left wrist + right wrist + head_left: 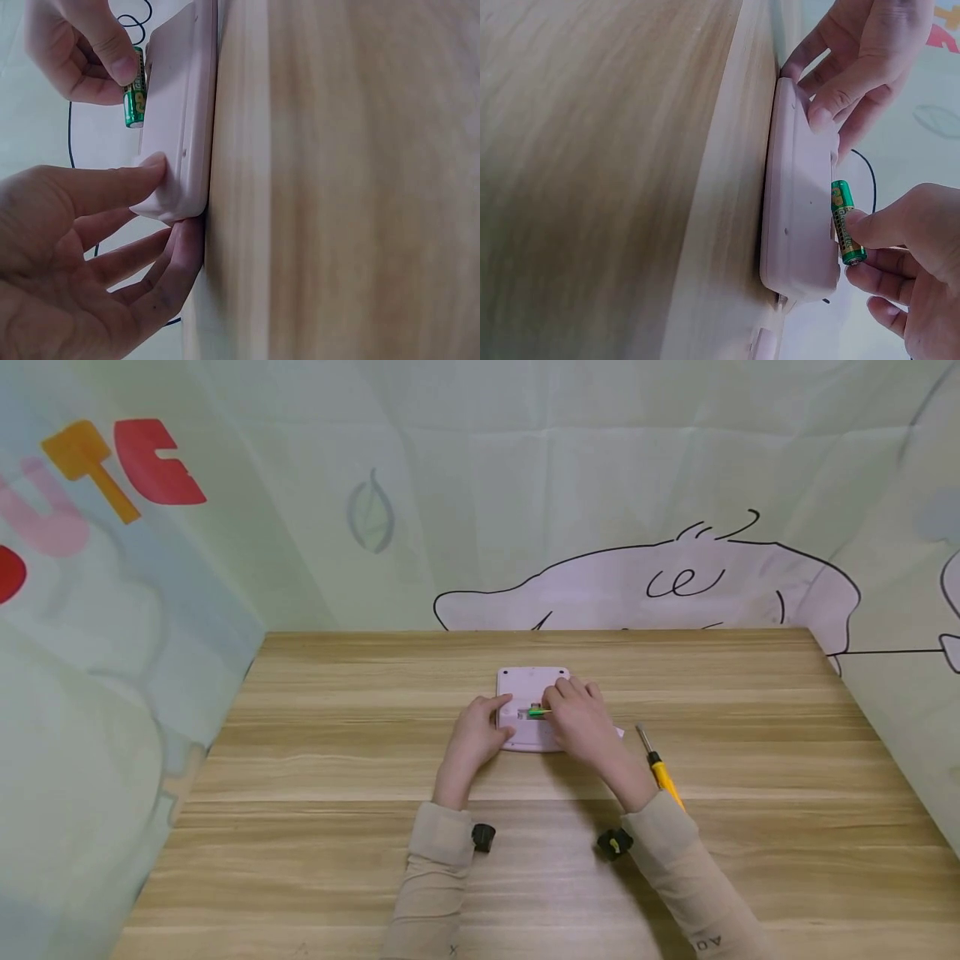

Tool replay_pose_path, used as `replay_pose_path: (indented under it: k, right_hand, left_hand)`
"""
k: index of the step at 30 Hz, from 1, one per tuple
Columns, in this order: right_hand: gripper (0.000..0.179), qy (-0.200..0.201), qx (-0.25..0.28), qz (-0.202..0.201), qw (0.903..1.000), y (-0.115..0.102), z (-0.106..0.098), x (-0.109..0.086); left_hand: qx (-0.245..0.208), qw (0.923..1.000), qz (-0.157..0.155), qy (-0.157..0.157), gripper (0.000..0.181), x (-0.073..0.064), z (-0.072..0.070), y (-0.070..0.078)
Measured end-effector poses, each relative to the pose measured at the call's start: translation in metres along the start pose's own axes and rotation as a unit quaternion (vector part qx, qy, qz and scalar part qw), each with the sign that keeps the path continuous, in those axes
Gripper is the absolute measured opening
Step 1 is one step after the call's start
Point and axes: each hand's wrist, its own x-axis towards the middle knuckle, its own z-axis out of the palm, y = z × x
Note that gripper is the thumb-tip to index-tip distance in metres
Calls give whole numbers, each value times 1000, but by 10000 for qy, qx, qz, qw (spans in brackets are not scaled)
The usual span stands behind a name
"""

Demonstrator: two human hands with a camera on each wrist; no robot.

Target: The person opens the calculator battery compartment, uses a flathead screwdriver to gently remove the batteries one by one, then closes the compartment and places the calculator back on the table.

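Pale pink device lies back-up on tabletop. Left hand grips its edge; right hand pinches green battery over compartment. Compartment already open, yellow-handled screwdriver set aside. Battery not seated; seating, closing apparently left.

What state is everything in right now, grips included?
Device: flat on the table, compartment side up
Compartment: open
Battery: pinched, raised at the compartment, not fully seated
Screwdriver: lying untouched, right of the device
Pale piece: beside the device, mostly hidden; can't tell what it is
Left grip: holding the device's edge
Right grip: pinching the battery
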Motion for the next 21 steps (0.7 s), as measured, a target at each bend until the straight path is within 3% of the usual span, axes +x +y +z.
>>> replay_pose_path:
  k: [13, 21]
  right_hand:
    - [12, -138, 225, 179, 9995, 2, -5, -5]
    - [14, 6, 37, 158, 9999, 4, -7, -11]
  left_hand:
    - [-11, 10000, 30, -12, 54, -2, -1, 2]
    - [-1, 10000, 51, 10, 55, -1, 0, 1]
